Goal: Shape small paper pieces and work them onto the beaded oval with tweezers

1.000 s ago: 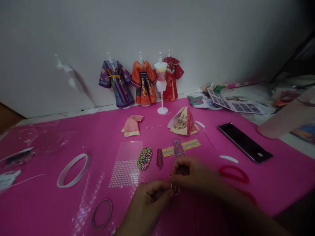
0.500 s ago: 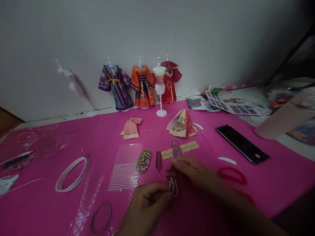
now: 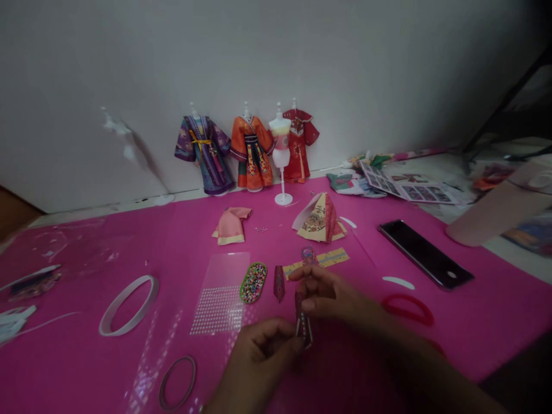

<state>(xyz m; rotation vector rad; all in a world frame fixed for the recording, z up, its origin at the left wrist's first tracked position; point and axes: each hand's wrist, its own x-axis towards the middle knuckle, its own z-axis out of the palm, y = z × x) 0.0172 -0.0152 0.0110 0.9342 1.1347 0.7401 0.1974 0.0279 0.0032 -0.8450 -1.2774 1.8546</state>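
Observation:
My left hand (image 3: 263, 356) and my right hand (image 3: 330, 296) meet low in the middle, over a pink mat (image 3: 86, 241). Both pinch a small dark-red patterned strip (image 3: 302, 322) that stands upright between them; the left holds its lower end, the right its upper end. Just beyond my fingers lie a red tie-shaped piece (image 3: 279, 283), a yellow patterned band (image 3: 325, 259) with a small blue-pink piece on it, and an oval bead tray (image 3: 253, 282). A clear sheet of stick-on gems (image 3: 219, 296) lies left of that.
Three dressed doll forms (image 3: 252, 150) and a bare white mannequin (image 3: 281, 152) stand by the wall. A pink top (image 3: 230, 224), folded skirt (image 3: 321, 217), black phone (image 3: 425, 253), red ring (image 3: 407, 307), white tape ring (image 3: 127, 303), dark ring (image 3: 176, 380) and leaflets (image 3: 409, 184) lie around.
The small strip, hidden between my fingers a second ago, now stands upright and visible. My right hand has lifted slightly and slid over the near end of the yellow band.

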